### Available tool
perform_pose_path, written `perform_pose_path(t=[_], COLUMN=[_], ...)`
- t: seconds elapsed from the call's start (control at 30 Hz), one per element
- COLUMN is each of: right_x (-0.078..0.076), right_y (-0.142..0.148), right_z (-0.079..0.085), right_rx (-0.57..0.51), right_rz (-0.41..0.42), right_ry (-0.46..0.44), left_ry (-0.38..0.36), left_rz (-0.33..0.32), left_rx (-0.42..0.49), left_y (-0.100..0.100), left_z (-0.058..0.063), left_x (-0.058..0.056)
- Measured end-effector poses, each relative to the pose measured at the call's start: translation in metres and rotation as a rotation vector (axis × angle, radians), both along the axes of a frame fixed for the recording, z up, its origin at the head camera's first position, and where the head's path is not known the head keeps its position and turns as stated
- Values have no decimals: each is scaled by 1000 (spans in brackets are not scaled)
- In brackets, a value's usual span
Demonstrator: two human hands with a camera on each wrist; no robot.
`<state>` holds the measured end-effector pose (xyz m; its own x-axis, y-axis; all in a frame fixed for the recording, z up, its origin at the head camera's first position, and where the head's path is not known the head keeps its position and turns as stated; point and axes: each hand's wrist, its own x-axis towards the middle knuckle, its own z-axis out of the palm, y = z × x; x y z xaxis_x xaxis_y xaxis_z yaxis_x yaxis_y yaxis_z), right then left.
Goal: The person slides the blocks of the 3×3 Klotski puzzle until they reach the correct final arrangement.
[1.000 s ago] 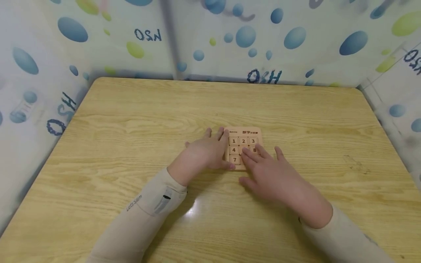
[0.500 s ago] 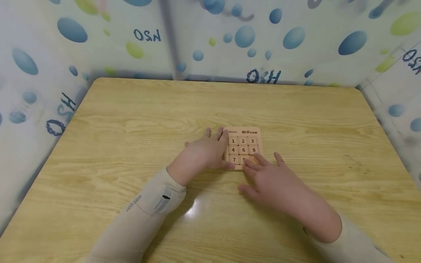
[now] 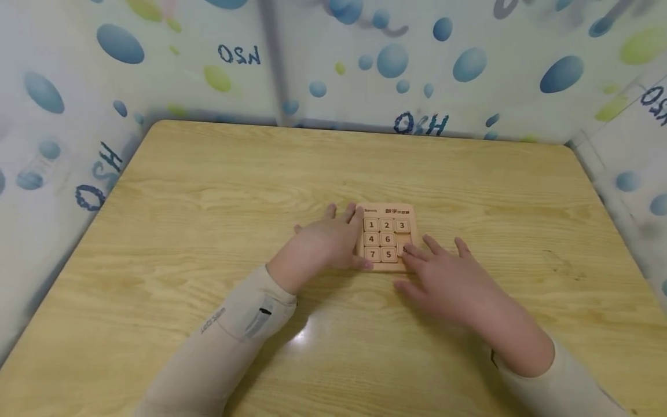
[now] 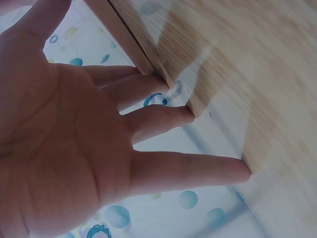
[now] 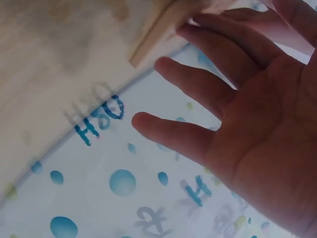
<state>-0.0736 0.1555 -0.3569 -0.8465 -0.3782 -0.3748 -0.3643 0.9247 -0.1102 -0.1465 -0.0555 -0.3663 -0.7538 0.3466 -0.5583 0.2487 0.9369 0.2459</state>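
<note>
A wooden number sliding puzzle [image 3: 377,211] lies flat on the table, its visible tiles reading 1, 2, 3, then 4, 6, then 7, 5. My left hand [image 3: 330,237] steadies its left side with spread, straight fingers, thumb at the near corner. In the left wrist view the puzzle's edge [image 4: 126,42] runs beside the fingers. Fingertips of my right hand [image 3: 453,284] press on the 8 tile [image 3: 400,249] at the lower right, partly covering it. A gap shows above that tile, under the 3. The right wrist view shows the right hand's fingers extended near the board's corner [image 5: 158,32].
The wood-grain table [image 3: 250,174] spreads out around the puzzle. Behind it and at both sides stands a white wall covering [image 3: 344,98] with blue and green bubbles and lettering.
My right fingertips have moved from the middle tiles to the right column. The 6 and 5 tiles became uncovered, and the 8 has slid down from the middle row. The left hand has stayed put.
</note>
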Motion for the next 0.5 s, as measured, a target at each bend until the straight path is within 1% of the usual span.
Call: perform_pose_path(t=[0.07,0.17,0.3,0.4,0.5], right_x=[1,-1,-8,-9,-7], right_y=[-1,-5,-11,-11,-8], right_z=[3,3,-2,-3,0], right_rx=[3,-22,-66,-39,32], right_rz=[11,35,73,59,21], right_ry=[19,40,14,-11,11], left_ry=[1,-2,-5,-4,-4], left_rz=[0,3,2,-3,-4], left_rx=[0,-3,-7,-4,-5], left_y=[0,0,-1,0,1], left_z=[1,1,1,1,0], left_x=[0,-1,0,0,0])
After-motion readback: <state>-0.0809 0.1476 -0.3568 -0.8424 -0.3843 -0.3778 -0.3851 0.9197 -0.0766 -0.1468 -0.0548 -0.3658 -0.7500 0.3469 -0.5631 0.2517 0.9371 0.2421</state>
